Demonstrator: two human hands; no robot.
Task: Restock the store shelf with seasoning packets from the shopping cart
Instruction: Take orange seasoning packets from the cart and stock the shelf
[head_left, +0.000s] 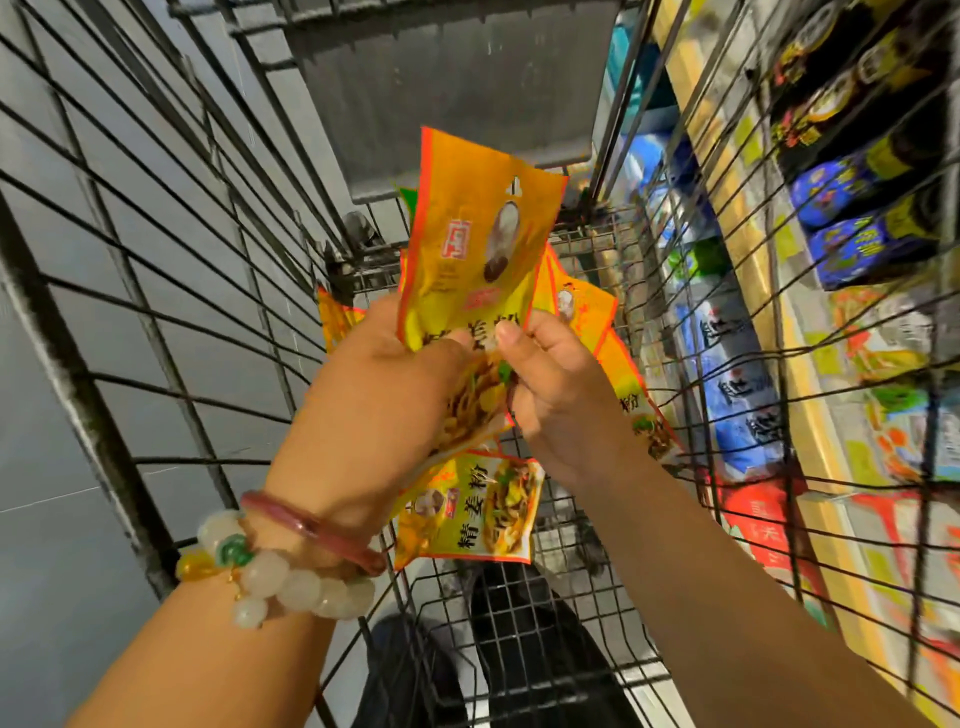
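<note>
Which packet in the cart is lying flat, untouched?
Look inside the wire cart, just below both hands. There a yellow packet lies face up, apart from the bunch the hands hold; its black characters and food picture show in full.

Blurred dark bottles with blue labels (862, 218) at upper right, lettering unreadable; yellow seasoning packets (618, 374) mid-frame partly hidden behind the hands (550, 395).

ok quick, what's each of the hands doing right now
Left hand: grips the raised seasoning packet by its lower end.
Right hand: pinches the same packet's lower edge, thumb on its face.
</note>
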